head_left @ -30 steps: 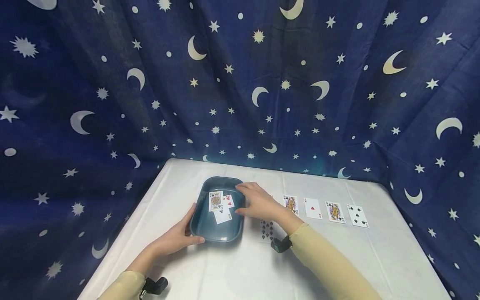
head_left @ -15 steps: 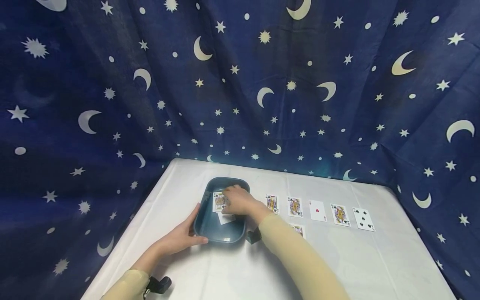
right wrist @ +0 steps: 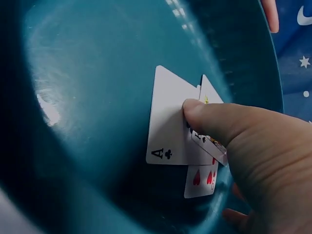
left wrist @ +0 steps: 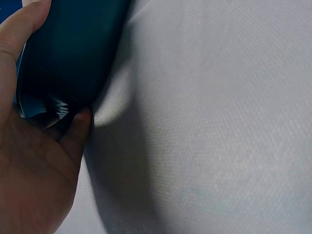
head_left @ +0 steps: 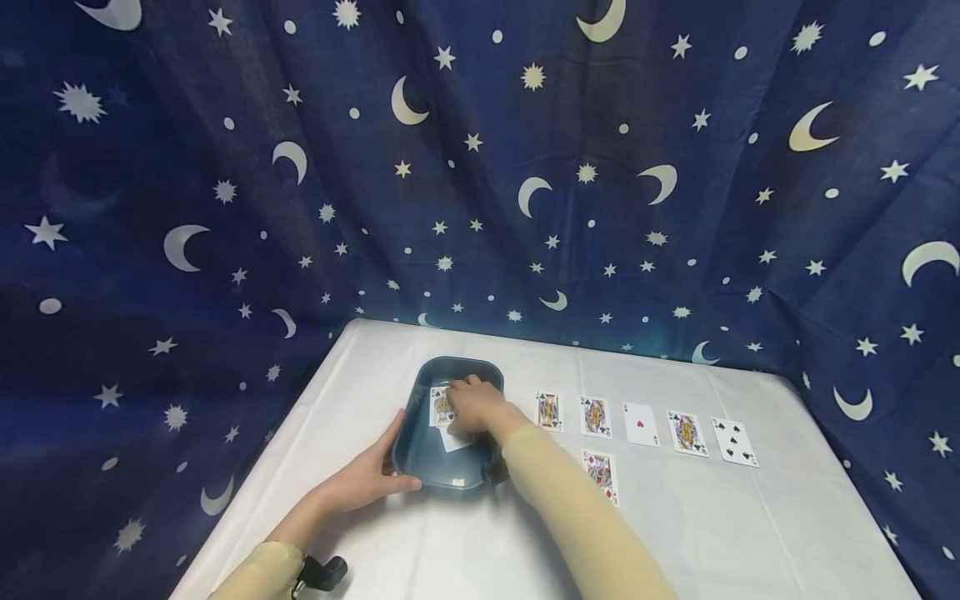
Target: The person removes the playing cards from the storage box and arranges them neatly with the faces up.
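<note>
Nearest the viewer, a small black device [head_left: 324, 573] is sitting at the left wrist, just past the beige sleeve [head_left: 255, 575]. Beyond it the left hand [head_left: 360, 479] is lying on the white tabletop [head_left: 465, 542] with its grip wrapped round the near left corner of the teal tray [head_left: 420, 467]; the left wrist view is showing the thumb lying along the tray [left wrist: 73, 53] wall and a finger tucked beneath its edge, so this hand [left wrist: 34, 165] is holding the tray. The tray is resting on the tabletop toward the left of the cloth. The right arm is crossing from the lower right, and the right hand [head_left: 474, 408] is reaching down inside the tray, its grip closing on the cards [head_left: 442, 412] lying on the tray floor. In the right wrist view the thumb of that hand [right wrist: 253, 146] is pressing on the ace of clubs [right wrist: 168, 126], which is overlapping a heart card [right wrist: 200, 178] and a face card [right wrist: 210, 142] whose far parts are hidden under the hand; whether the other fingers are under the cards cannot be told. To the right of the tray a single face card [head_left: 602, 475] is lying by itself, and just beyond it a row of five cards [head_left: 641, 423] is lying face up, well apart from the tray. Farthest back, a dark blue cloth [head_left: 480, 167] printed with moons and stars is hanging behind the tabletop.
</note>
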Tool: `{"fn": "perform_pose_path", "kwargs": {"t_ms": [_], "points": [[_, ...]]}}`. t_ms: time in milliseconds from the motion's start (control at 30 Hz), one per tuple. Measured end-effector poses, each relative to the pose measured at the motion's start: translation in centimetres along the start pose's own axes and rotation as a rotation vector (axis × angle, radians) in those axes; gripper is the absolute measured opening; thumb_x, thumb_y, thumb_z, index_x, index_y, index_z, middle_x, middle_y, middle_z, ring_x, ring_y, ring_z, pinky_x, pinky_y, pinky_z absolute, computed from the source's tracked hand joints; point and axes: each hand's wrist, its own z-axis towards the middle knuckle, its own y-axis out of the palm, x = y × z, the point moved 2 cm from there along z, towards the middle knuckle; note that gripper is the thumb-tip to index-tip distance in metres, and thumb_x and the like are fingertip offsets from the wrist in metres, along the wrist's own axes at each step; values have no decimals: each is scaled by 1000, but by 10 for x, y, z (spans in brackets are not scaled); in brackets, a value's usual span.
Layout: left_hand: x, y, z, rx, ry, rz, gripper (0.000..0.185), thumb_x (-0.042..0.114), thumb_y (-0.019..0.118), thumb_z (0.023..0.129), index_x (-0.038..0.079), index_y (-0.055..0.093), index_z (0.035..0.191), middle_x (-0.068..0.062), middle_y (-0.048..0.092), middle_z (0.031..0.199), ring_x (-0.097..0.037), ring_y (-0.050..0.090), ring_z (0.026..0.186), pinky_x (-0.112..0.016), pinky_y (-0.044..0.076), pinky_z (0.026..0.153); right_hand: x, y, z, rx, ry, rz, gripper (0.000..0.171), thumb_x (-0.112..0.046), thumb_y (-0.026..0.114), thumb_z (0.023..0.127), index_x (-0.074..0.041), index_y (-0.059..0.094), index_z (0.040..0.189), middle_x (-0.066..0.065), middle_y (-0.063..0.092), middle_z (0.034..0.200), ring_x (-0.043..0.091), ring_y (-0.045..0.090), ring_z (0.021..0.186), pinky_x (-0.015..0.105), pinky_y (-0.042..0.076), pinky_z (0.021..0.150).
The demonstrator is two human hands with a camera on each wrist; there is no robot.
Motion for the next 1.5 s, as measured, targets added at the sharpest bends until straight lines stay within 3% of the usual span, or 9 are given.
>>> {"fn": "perform_pose_path", "kwargs": {"t_ms": [233, 567, 800, 1067, 1500], "points": [[2, -1, -1, 1, -1, -5, 121, 39, 86, 84, 24, -2, 166, -6, 3, 172, -34, 27, 151, -45, 37, 117, -1, 4, 0, 7, -40, -63, 63, -52, 79, 83, -17, 69, 133, 0, 59, 141, 24, 51, 126, 42, 43, 112], [3, -1, -2, -11, 5, -20, 120, 39, 84, 86, 22, -3, 166, -9, 1, 172, -36, 23, 152, -47, 36, 117, -1, 12, 3, 52, 41, -58, 94, -71, 79, 73, -11, 60, 142, 6, 59, 134, 23, 51, 118, 44, 45, 109], [2, 0, -1, -10, -5, -19, 120, 39, 84, 85, 23, -3, 166, -7, 1, 172, -35, 23, 152, -47, 36, 117, -2, 11, 2, 31, 84, -33, 95, -70, 81, 71, -11, 60, 142, 7, 55, 138, 25, 49, 122, 46, 43, 111], [2, 0, -2, -6, -15, -24, 122, 40, 86, 83, 24, -2, 166, -9, 3, 172, -36, 23, 152, -48, 36, 117, -4, 8, -3, 64, 90, -5, 88, -66, 84, 69, -11, 65, 135, 6, 58, 128, 24, 50, 114, 46, 45, 109], [1, 2, 0, -1, -19, -29, 122, 39, 86, 83, 27, -3, 166, -11, 5, 171, -37, 30, 150, -47, 37, 117, -3, 10, -1, 82, 82, 25, 87, -63, 86, 69, -10, 65, 135, 7, 59, 129, 24, 51, 115, 46, 43, 111]]}}
